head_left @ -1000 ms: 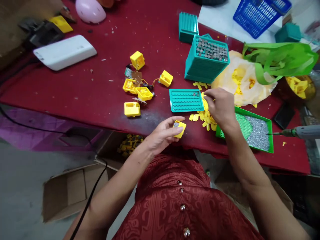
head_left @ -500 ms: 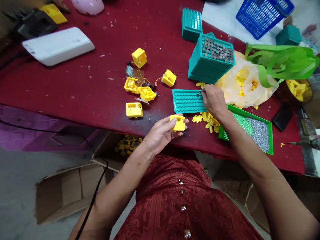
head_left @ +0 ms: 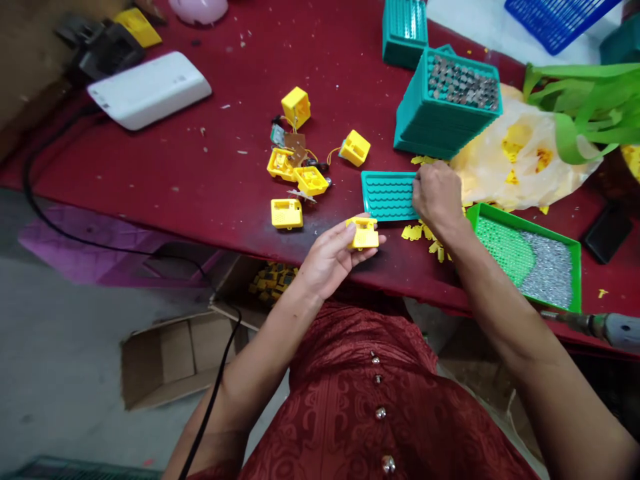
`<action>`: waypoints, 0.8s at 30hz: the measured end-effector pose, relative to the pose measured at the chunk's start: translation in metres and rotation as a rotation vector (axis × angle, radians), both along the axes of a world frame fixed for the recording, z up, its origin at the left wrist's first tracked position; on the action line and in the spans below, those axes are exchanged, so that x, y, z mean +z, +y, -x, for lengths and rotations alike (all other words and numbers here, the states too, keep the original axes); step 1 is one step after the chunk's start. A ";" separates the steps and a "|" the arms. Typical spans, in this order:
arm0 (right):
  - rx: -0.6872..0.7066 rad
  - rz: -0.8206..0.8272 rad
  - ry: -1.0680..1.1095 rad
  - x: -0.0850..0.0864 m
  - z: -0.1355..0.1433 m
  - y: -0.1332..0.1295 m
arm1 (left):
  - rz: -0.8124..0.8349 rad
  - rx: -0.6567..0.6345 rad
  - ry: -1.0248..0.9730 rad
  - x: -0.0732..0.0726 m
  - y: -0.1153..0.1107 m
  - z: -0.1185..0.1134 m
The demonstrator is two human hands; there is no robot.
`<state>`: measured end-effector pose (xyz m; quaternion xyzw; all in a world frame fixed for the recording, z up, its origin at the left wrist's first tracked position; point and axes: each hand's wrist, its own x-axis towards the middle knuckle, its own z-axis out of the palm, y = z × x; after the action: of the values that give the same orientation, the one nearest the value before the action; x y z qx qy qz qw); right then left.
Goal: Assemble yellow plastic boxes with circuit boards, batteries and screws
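My left hand grips a small yellow plastic housing between thumb and fingers, just above the table's front edge. My right hand is closed over the right end of a shallow teal tray with ridged rows; its fingertips are hidden, and I cannot make out what they hold. Small flat yellow parts lie in front of the tray, partly under my right wrist. Left of the tray are further yellow housings, some joined by wires to small boards.
A tall stack of teal trays carries small metal pieces on top. A green tray of small silvery pieces sits right of my right forearm. A screwdriver-like tool lies at the right. A white box-shaped device is far left.
The view has shifted, so most things sit further right. A small dark piece seen by my right fingertips on the tray no longer shows. My left hand keeps the yellow housing, slightly turned.
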<state>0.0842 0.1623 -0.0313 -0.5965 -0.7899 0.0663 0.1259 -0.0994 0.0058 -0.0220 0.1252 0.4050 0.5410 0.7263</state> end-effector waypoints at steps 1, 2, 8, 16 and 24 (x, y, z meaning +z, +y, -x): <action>0.002 -0.019 0.044 0.005 0.001 -0.006 | 0.008 0.000 0.001 -0.001 0.000 0.000; 0.012 -0.023 0.111 0.010 0.003 -0.016 | 0.015 -0.001 0.005 -0.001 -0.001 0.000; 0.171 0.377 0.698 0.035 0.025 -0.087 | -0.035 0.007 0.058 -0.007 -0.003 -0.003; 0.114 0.373 0.520 0.037 0.038 -0.103 | -0.046 0.044 0.186 -0.007 -0.009 -0.008; 0.074 0.664 1.187 0.026 0.013 -0.102 | -0.040 0.040 0.041 -0.010 -0.005 -0.004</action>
<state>0.0708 0.0604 -0.0053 -0.4386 -0.5448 0.6254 0.3459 -0.0952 0.0004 -0.0323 0.1424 0.4115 0.5608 0.7042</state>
